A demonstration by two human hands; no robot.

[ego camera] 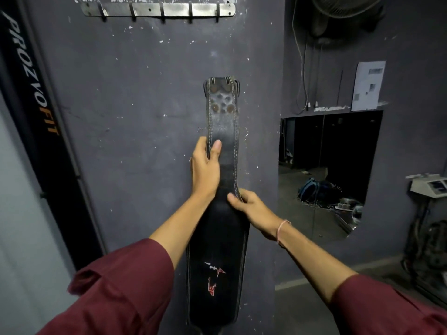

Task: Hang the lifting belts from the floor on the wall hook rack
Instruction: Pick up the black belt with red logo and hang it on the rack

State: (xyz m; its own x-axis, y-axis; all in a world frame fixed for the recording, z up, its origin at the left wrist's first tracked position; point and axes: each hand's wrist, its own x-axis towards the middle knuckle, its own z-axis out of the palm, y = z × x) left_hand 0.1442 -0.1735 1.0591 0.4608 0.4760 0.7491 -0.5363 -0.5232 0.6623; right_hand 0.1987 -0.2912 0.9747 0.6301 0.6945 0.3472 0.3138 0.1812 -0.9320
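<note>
A black leather lifting belt with white stitching and a red logo is held upright in front of the dark wall, buckle end up. My left hand grips its narrow strap from the left, thumb across the front. My right hand pinches the belt's right edge lower down, where it widens. The metal wall hook rack with several hooks is fixed high on the wall, above and left of the belt's top. All of its visible hooks are bare.
A black banner with lettering leans along the left. A mirror on the right wall reflects a bag and clutter on the floor. A wall fan hangs top right, and a paper notice sits above the mirror.
</note>
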